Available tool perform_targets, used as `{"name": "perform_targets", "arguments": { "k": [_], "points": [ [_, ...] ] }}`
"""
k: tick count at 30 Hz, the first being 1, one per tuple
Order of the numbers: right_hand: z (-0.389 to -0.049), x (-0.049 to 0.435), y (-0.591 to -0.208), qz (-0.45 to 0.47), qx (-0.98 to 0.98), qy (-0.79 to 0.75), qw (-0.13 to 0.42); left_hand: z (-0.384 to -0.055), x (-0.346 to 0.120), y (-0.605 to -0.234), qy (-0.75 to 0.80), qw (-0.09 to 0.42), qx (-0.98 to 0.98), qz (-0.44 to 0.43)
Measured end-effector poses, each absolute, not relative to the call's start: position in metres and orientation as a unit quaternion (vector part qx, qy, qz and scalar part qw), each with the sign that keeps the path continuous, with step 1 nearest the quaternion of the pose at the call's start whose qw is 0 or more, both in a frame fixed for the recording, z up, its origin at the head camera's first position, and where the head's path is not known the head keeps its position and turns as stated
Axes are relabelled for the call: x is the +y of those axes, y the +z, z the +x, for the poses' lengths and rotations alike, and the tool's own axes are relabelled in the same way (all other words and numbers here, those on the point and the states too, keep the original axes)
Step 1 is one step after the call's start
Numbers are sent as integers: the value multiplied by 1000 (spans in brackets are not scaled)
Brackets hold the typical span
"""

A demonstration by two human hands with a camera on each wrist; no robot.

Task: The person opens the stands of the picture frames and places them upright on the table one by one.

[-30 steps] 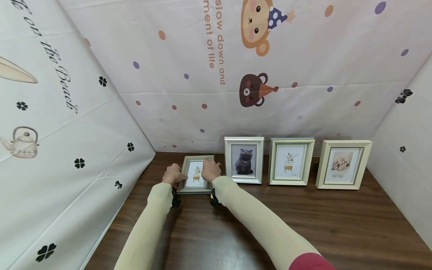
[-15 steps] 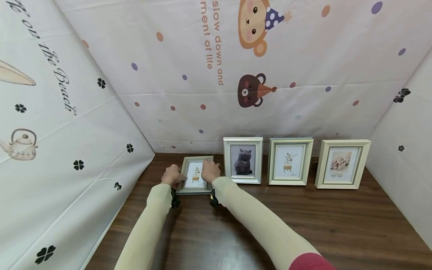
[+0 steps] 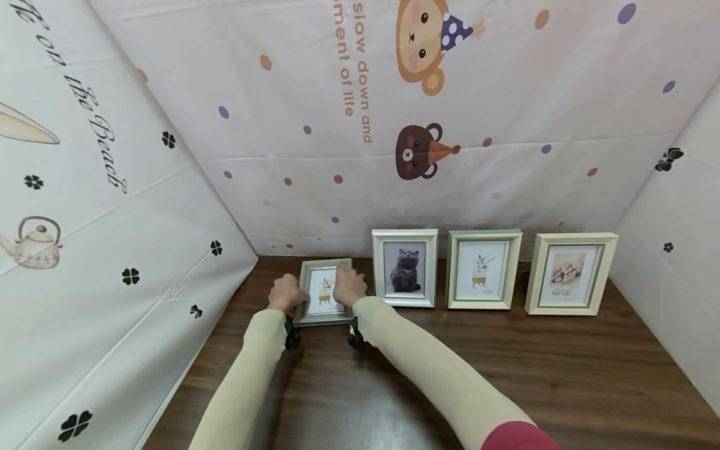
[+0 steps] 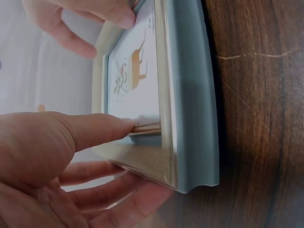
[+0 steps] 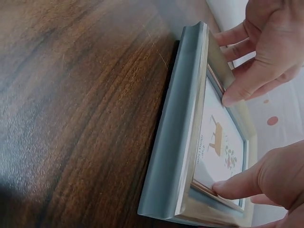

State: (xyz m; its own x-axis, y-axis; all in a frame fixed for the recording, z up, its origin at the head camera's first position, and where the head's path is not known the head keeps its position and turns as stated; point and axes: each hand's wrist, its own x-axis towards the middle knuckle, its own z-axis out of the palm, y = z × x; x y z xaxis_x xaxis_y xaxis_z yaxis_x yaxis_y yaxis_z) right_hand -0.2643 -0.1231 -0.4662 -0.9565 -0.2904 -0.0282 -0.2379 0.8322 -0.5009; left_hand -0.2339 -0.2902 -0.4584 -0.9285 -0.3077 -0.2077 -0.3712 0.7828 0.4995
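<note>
A picture frame (image 3: 323,290) with a potted-plant print leans back at the left end of the row, its lower edge close on the brown table. My left hand (image 3: 287,292) grips its left side; in the left wrist view the thumb (image 4: 107,129) lies over the front and the fingers (image 4: 128,192) curl behind the edge. On the opposite side my right hand (image 3: 349,286) holds the frame the same way, its thumb (image 5: 237,185) on the front near the print's edge. The right hand's other fingers are mostly hidden behind the frame.
To the right stand a silver frame (image 3: 379,269) with a grey cat photo, a pale green frame (image 3: 454,272) with a plant print and a cream frame (image 3: 537,275) with a flower picture. A patterned cloth (image 3: 270,212) rises behind the wooden table (image 3: 506,362).
The picture frame in my hands has shifted slightly left, and its top edge has moved a little. My right hand has gone left with it. The other frames stay put; the view shifts slightly.
</note>
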Motion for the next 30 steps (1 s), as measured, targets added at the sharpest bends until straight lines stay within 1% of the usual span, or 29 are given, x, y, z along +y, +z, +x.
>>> {"name": "perform_targets", "arguments": {
  "k": [6,9,17,25,30],
  "points": [
    [-265,-124,-467,-142,953,-267,39,-225,-289,-457,273,29,942,-194],
    [-263,-124,-464,-137,946,-290,35,-221,-289,-456,271,6,943,-192],
    [-257,-121,-449,-94,921,-377,13,-213,-295,-450,253,-75,949,-172],
    [-256,-117,-441,-77,910,-408,-19,-211,-293,-451,272,-160,934,-166],
    [-254,-116,-438,-76,905,-417,-40,-210,-290,-456,292,-194,923,-160]
  ]
}}
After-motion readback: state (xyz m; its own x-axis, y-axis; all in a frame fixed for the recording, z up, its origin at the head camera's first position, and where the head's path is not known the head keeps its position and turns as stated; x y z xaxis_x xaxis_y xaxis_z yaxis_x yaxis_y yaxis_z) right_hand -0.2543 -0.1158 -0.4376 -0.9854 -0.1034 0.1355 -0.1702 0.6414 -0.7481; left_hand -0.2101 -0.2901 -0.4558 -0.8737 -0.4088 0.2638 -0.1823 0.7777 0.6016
